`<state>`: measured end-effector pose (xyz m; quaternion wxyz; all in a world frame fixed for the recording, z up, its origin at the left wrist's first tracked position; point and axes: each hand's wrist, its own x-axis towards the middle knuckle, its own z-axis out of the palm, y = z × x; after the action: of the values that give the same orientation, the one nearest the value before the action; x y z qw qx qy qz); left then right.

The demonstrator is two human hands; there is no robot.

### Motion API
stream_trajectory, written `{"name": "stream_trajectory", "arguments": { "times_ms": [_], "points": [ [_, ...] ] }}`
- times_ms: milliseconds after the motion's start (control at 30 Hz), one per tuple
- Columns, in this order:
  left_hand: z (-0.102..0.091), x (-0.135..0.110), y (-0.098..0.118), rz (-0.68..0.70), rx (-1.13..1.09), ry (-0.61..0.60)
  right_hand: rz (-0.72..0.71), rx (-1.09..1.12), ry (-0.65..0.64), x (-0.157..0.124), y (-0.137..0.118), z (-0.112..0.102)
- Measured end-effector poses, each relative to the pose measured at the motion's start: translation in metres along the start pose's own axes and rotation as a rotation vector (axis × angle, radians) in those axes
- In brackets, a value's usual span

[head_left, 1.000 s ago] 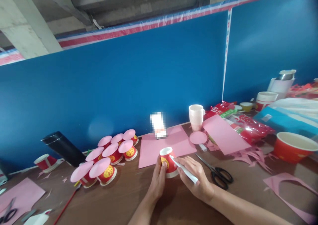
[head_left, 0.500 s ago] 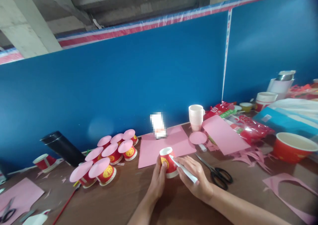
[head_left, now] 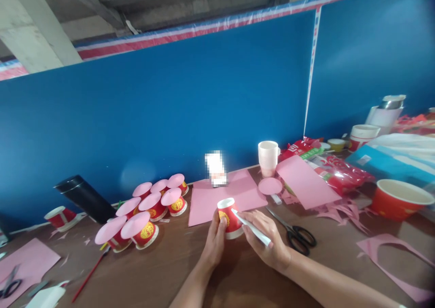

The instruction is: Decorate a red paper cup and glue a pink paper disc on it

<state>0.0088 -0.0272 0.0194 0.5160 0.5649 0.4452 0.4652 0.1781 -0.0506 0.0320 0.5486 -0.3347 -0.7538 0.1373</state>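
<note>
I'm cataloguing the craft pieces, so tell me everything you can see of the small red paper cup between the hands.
The small red paper cup looks like thin printed card: red wall, a round yellow emblem, white bands at both ends. It is held inverted and tilted, narrow base up, wide rim low near the brown table. The left hand grips its side with the thumb by the emblem; a white stick in the right hand touches its upper wall.

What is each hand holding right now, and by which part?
Left hand grips the red paper cup by its side wall. Right hand holds a white pen-like stick by its shaft, its tip at the cup.
</note>
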Motion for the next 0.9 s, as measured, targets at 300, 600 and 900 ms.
{"name": "stream_trajectory", "arguments": {
  "times_ms": [300, 600, 900],
  "points": [
    [0.003, -0.001, 0.010, 0.088, 0.043, -0.023, -0.001, 0.012, 0.013, 0.002, 0.000, 0.000],
    [0.003, -0.002, 0.011, 0.103, 0.055, -0.035, -0.010, 0.003, 0.016, 0.002, 0.000, 0.002],
    [0.003, -0.002, 0.012, 0.078, 0.067, -0.041, 0.009, -0.004, 0.000, 0.000, 0.002, 0.003]
  ]
}}
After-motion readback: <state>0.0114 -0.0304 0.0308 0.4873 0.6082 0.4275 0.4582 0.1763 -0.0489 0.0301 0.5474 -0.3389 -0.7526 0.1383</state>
